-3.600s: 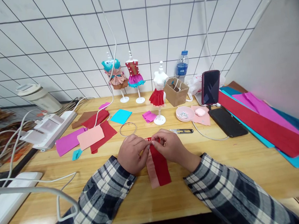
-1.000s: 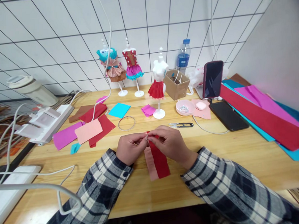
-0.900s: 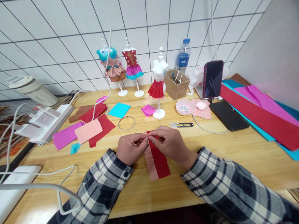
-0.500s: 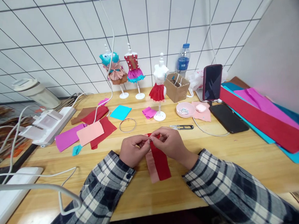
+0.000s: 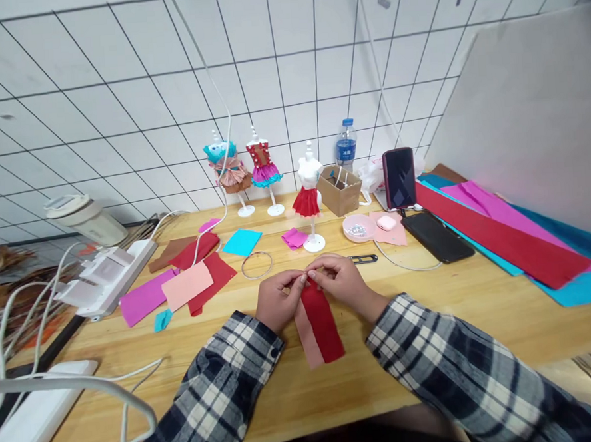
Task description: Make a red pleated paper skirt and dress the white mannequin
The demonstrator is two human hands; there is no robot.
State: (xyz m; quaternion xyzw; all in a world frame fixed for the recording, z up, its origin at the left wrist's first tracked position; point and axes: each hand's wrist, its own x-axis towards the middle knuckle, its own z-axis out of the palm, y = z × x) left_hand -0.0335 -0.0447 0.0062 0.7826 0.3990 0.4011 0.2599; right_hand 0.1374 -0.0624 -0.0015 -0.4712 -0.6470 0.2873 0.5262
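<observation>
My left hand (image 5: pixel 279 299) and my right hand (image 5: pixel 343 282) meet over the front middle of the table, both closed in a pinch. Between their fingertips is the far end of a red crepe paper strip (image 5: pixel 327 329), which lies together with a pink strip (image 5: pixel 309 347) along its left side. Both strips hang down toward me. Just beyond the hands stands a small white mannequin (image 5: pixel 310 169) in a pleated red skirt (image 5: pixel 306 202). Thread snips (image 5: pixel 364 259) lie behind my right hand, partly hidden by it. A thin wire ring (image 5: pixel 257 265) rests behind my left hand.
Paper pieces, one purple (image 5: pixel 147 297), lie at left beside a power strip (image 5: pixel 116 278). Two dressed mannequins (image 5: pixel 266 169) stand at the back near a cardboard box (image 5: pixel 340 191). A pink dish (image 5: pixel 359 229), a black phone (image 5: pixel 437 236) and long paper sheets (image 5: pixel 506 235) are at right.
The camera view has tilted up and shifted slightly, so everything sits lower in the picture. Both hands keep their pinch on the paper's end, with the fingers moved only a little.
</observation>
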